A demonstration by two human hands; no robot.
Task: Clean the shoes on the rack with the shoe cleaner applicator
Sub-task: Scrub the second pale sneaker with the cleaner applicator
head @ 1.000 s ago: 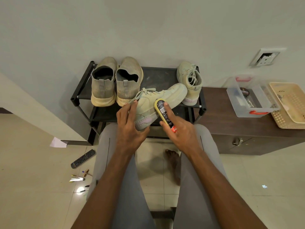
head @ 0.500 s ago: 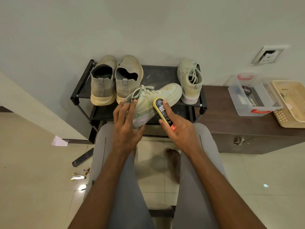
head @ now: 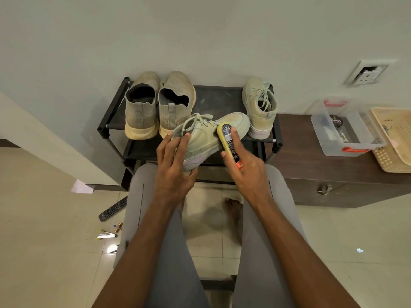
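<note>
Both hands are occupied: L hand (head: 175,161) grips the heel end of the laced sneaker (head: 209,138), fingers curled over the collar and thumb under the sole; R hand (head: 242,165) is wrapped round the shoe cleaner applicator (head: 229,143), index finger laid along its top. Sneaker is held just above the front edge of the rack (head: 111,121), btwn the knees and the shelf, long axis running from heel at lower L to toe at upper R, side wall turned up toward the camera. Applicator is laid across that side wall near mid-shoe, yellow pad end pointing away; actual contact can't be confirmed but looks likely. R hand is nearer the toe, so strokes toward the toe cap are judged the easy direction. Its mate (head: 260,107) stands just beyond the toe on the rack's R end and could be bumped. Slip-on pair (head: 160,107) sits on the L, apparently untouched. Clear box (head: 347,132) and basket (head: 393,138) rest on the cabinet (head: 311,165), well apart.
</note>
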